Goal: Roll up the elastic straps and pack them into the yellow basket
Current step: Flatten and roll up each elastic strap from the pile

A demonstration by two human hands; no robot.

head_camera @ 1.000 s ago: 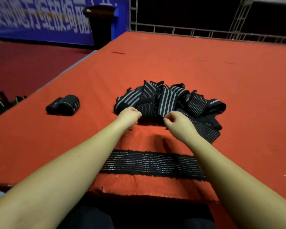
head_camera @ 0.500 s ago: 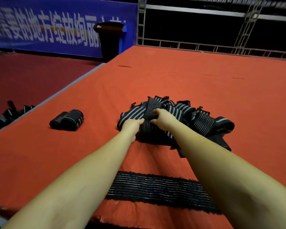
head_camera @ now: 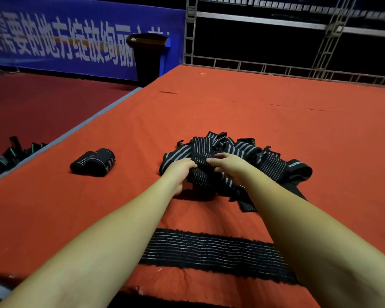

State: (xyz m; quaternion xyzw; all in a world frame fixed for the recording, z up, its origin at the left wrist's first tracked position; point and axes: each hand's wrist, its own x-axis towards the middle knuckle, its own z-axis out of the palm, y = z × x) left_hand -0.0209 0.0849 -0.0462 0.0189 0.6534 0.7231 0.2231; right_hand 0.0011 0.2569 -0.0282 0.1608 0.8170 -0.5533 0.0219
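A heap of black elastic straps with grey stripes lies on the orange-red table cover. My left hand and my right hand both grip one strap at the near left of the heap, fingers curled on it. Two rolled-up straps lie side by side to the left. One strap lies flat and stretched out across the table near the front edge, under my forearms. A sliver of yellow shows at the bottom left corner; whether it is the basket I cannot tell.
The table's left edge runs diagonally, with dark red floor beyond. More dark straps with green marks lie on the floor at far left. A dark lectern and a blue banner stand behind; metal truss lines the back.
Both hands have reached forward from the near edge of the heap onto a strap on its top left, and now grip it. The view has tilted upward.
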